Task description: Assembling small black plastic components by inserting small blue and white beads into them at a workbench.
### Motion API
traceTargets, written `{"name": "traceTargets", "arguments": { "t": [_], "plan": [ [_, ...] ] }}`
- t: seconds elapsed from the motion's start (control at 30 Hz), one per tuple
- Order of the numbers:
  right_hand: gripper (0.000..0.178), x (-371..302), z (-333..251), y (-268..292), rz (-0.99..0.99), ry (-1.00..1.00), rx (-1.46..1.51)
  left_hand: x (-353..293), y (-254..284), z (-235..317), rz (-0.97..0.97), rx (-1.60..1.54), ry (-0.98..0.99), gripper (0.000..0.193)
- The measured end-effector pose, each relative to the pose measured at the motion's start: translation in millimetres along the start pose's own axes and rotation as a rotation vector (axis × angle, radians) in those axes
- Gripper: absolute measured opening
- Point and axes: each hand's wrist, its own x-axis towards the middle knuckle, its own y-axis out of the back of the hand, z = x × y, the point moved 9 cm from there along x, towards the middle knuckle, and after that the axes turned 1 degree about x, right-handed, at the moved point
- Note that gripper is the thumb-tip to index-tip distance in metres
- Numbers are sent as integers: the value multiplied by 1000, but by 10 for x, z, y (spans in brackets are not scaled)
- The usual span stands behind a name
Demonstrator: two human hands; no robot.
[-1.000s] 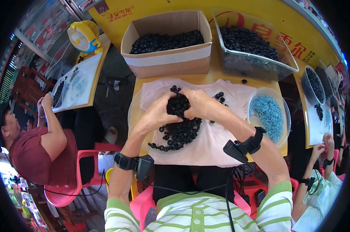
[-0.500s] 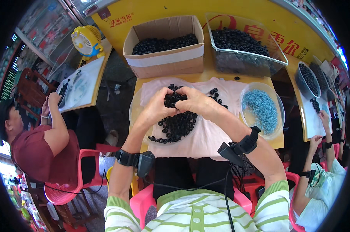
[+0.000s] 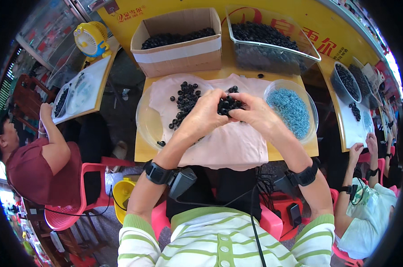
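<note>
1. Clock's centred on the hands, 12 being straight away from the wearer; I'm reading this remotely.
2. L hand (image 3: 206, 111) – bent fingers + thumb grasping one side of a clump of small black pcs (image 3: 227, 106).
3. R hand (image 3: 260, 116) – same grasp from the 3 o'clock side, thumbs nearly meeting at 6. Fingers block my view, so can't tell if the clump's lifted or resting on the pink cloth (image 3: 239, 147) below.
4. More loose blk pcs (image 3: 186, 99) at 9–10 o'clock, just beside L hand; a stray (image 3: 161, 143) farther out at 8.
5. Clear round dish (image 3: 147, 124) at 9, partly under the cloth.
6. Clear round tub (image 3: 314, 127) at 3, near R hand, w/ light-blue beads (image 3: 291, 111) inside.
7. Cardboard box (image 3: 179, 61) approx 11, clear plastic bin (image 3: 270, 62) approx 1; both hold lots of blk pcs. Single pc (image 3: 260, 75) on the table (image 3: 295, 153) betw. 1 and 2.
8. Each forearm has a dark strap-on unit (image 3: 182, 182).
9. Other ppl: co-worker in maroon (image 3: 43, 171) betw. 8 and 9, another in a pale top (image 3: 366, 218) betw. 4 and 5. Yellow fan (image 3: 91, 41) at 10.
</note>
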Motion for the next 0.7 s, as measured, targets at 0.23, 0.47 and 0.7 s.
{"name": "traceTargets", "arguments": {
  "t": [0.23,0.47,0.7],
  "plan": [
    [47,-274,621,68,103,-123,219,-113,-533,33,-32,-18,-19,47],
    [46,-456,542,56,297,131,-127,-332,-724,23,181,11,-71,53],
    [45,-612,436,21,363,182,-51,-495,-749,38,361,81,-126,62]
  ]
}}
